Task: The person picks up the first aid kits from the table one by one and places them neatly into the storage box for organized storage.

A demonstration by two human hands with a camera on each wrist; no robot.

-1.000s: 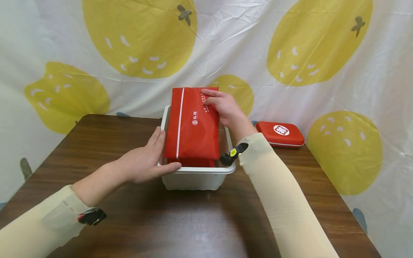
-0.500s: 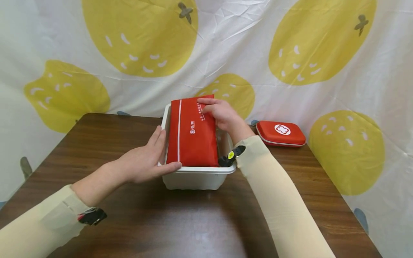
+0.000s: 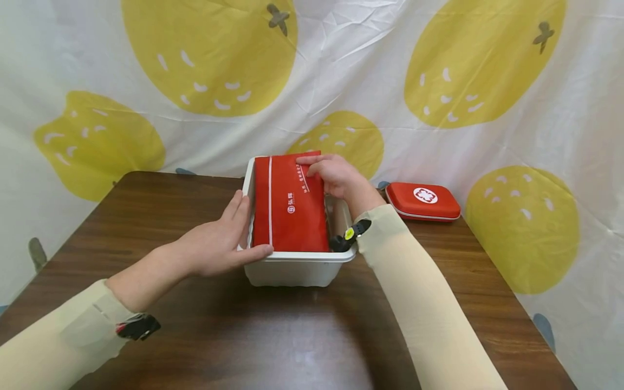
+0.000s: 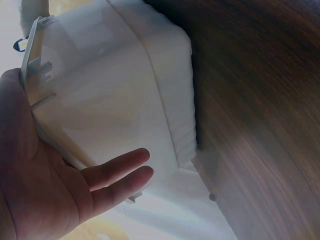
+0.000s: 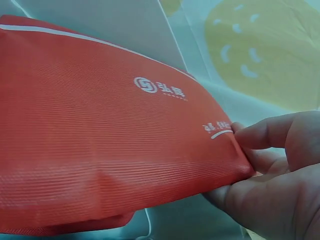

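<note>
A flat red fabric pouch [image 3: 287, 227] with a white stripe and white print lies slanted in the white plastic bin [image 3: 292, 273], its far end higher than its near end. My right hand [image 3: 336, 176] pinches the pouch near its far right corner; thumb and fingers sit on either side of that corner in the right wrist view. A second red layer [image 5: 90, 225] shows below the pouch there. My left hand [image 3: 219, 238] rests at the bin's near left corner, thumb along the front rim, fingers straight against the outer side wall [image 4: 100, 100].
A red zipped case [image 3: 409, 206] with a white round emblem lies at the back right of the brown wooden table [image 3: 292, 346]. A white curtain [image 3: 341, 65] with yellow fruit shapes hangs behind the table. Black wristbands are on both sleeves.
The pouch has come down into the bin, its near end dropping behind the front rim and its far end lowering. My right hand has moved down with it; the left hand has stayed.
</note>
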